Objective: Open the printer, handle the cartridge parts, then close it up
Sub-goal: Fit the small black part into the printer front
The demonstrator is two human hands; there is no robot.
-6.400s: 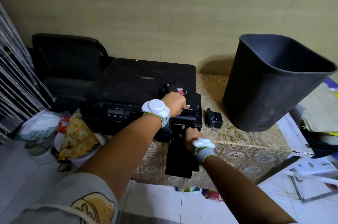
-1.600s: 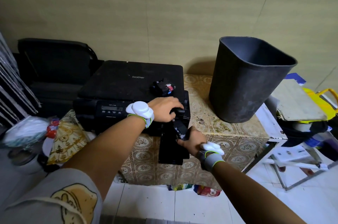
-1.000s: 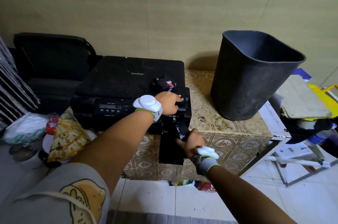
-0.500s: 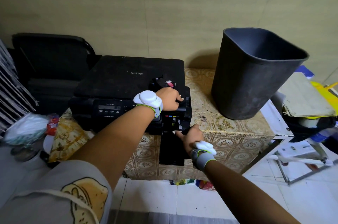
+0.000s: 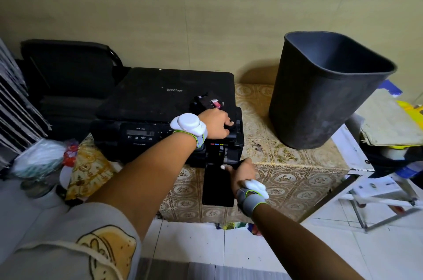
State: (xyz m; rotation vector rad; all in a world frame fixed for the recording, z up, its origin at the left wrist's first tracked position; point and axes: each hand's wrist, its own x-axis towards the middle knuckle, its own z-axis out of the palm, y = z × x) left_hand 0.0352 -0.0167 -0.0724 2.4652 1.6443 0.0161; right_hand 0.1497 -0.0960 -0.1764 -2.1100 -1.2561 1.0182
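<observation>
Black printer (image 5: 164, 106): left hand (image 5: 215, 127) on top (palm down), right hand (image 5: 242, 171) below.

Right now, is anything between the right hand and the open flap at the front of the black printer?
Nothing visible: the right hand already rests on the hanging black flap, below the open cartridge bay.

Control panel (image 5: 140, 137) lettering illegible.
</observation>
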